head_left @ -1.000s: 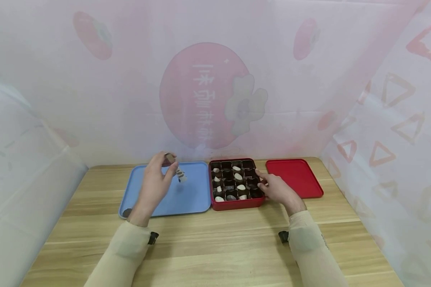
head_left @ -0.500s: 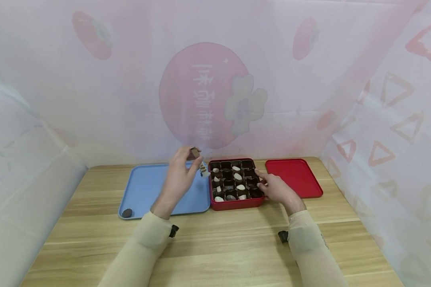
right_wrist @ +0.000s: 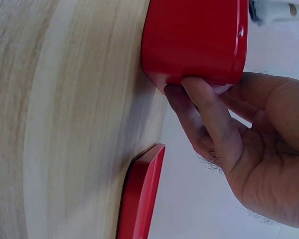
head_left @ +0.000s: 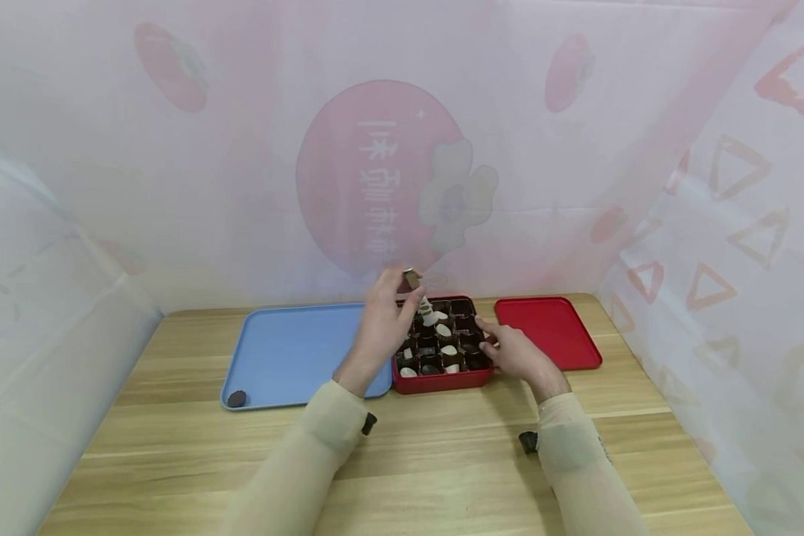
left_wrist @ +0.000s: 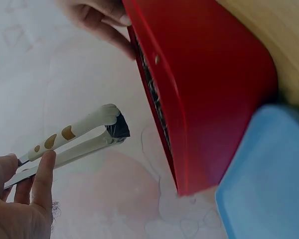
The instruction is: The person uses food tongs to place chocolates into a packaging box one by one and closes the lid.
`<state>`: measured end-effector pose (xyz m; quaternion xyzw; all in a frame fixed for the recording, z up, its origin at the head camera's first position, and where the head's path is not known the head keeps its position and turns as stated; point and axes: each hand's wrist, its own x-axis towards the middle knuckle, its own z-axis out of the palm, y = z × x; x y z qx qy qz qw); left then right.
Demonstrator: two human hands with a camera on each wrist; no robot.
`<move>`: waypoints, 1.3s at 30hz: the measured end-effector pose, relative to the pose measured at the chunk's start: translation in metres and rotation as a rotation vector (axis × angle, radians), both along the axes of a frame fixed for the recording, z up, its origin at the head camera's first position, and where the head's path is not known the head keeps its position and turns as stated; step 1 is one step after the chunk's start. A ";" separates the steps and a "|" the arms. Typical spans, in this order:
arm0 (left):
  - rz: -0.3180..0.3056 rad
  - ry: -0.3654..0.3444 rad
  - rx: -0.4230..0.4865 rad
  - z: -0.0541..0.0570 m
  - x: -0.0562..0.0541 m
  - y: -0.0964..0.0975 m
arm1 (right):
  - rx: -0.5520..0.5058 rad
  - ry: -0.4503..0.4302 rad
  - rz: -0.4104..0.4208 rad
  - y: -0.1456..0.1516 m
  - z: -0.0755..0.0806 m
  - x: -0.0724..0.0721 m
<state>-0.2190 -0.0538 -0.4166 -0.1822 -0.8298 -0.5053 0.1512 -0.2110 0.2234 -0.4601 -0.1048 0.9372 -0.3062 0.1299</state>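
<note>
My left hand [head_left: 380, 320] holds a pair of tongs [left_wrist: 89, 122] with white, paw-shaped ends and brown spots. Between their tips is a dark, shiny chocolate [left_wrist: 119, 128], above the left rear of a red box [head_left: 442, 383]. That box has a dark divided insert with white and dark chocolates in several compartments; my left hand hides part of it. At the box's right side, my right hand [head_left: 516, 351] grips the wall. In the right wrist view, two fingertips [right_wrist: 197, 87] press on the outside of the red wall, and the thumb reaches toward the rim.
A blue tray [head_left: 295, 353] lies directly left of the box, with one dark round chocolate [head_left: 237, 399] in its near left corner. Right of the box is a shallow red lid [head_left: 549, 332]. Printed curtains [head_left: 241, 186] enclose the wooden table [head_left: 442, 461] at back and sides.
My left hand has carried the tongs and the dark chocolate rightward from above the blue tray to above the red box. The right hand has stayed at the box's side.
</note>
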 end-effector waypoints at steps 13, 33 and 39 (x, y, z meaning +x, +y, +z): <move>-0.044 0.003 0.021 -0.017 -0.012 0.052 | -0.013 -0.026 -0.015 0.001 0.001 0.000; -0.029 -0.063 0.078 -0.033 -0.020 0.063 | -0.013 -0.018 -0.022 0.000 0.003 0.001; -0.016 -0.079 0.067 -0.029 -0.017 0.055 | -0.014 -0.018 -0.018 -0.001 0.002 0.001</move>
